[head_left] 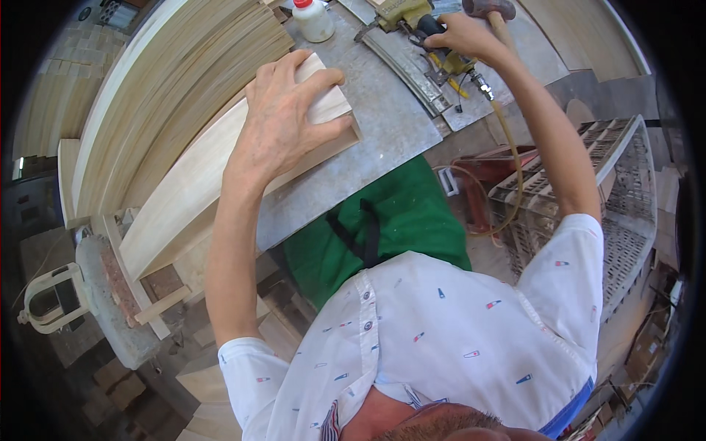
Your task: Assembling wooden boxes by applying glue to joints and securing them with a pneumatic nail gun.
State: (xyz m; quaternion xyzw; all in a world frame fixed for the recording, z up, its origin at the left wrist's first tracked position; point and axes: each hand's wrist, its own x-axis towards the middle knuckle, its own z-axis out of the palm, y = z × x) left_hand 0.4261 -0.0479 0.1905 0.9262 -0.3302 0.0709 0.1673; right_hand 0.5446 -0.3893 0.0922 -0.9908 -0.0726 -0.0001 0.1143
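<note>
Only the head cam to go on here, looking straight down past a white printed shirt [456,323] and a green apron [412,220].

Left hand [283,110] is laid over the far end of a long pale wooden piece [187,173], fingers spread pretty wide across the top and the thumb down along the near side, so it's got hold of that end. The piece runs from around the middle of the worktop [390,132] down toward the lower left, and that lower end reaches out past the worktop edge. Right next to it on the left is a big stack of thin wooden boards [184,66], all lined up roughly the same way.

Right hand [460,37] is way up at the top, arm stretched out, fingers curled over the dark grip of an olive-green air tool [403,15]. So it's partly closed and has hold of the grip, but I can't tell how tight from this angle. There's a metal fitting [482,84] at the tool's near end, and a yellowish hose [507,132] drops from it off the worktop, down past a red thing I can't make out.

Around the tool: a mallet [490,8] with a wooden handle just right of the hand, a metal strip [406,70] to the left, and a white bottle [315,23] with a red cap near the boards. Off to the right, lower down, sits a grubby plastic crate [625,220] with slotted sides.
</note>
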